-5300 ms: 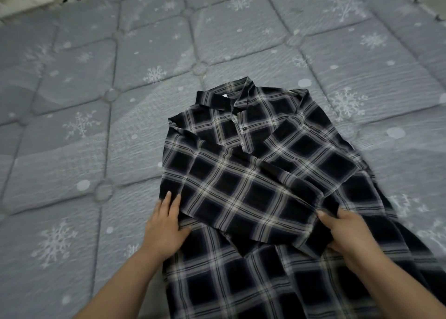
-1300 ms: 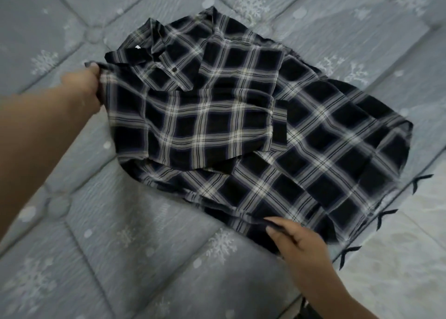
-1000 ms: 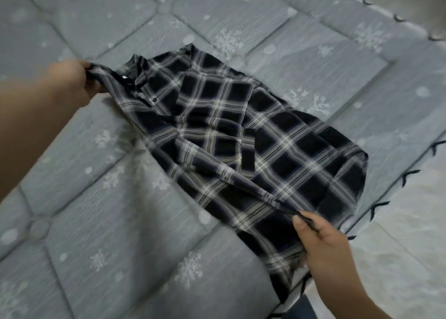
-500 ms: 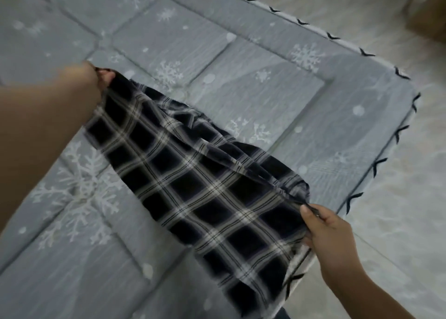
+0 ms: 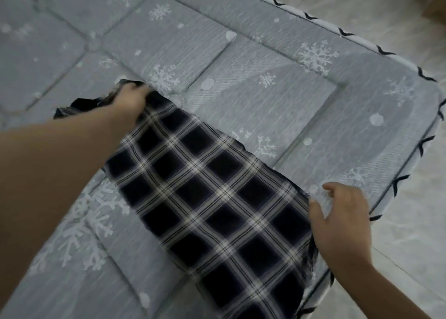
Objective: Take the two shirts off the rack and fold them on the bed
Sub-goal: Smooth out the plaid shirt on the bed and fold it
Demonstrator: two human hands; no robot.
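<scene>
Shirt lies folded lengthwise on the bed — our left hand grips its collar end to anchor it, right hand hovers loose-fingered beside the hem.

Dark plaid cotton shirt, folded into a long band, lies on the grey quilted snowflake-print mattress, running diagonally from centre-left of the frame to the bottom centre-right

Upper end of shirt: bunched under the left hand, which grips it at centre-left; a loose part of the fabric trails further left behind the forearm

Lower right edge of shirt: at the mattress edge, lower right of frame; the right hand sits just beside this edge, fingers spread over the mattress

Mattress corner: right side of frame, with the pale tiled floor beyond it along the top right and right

Bare mattress fills the upper left and lower left
</scene>
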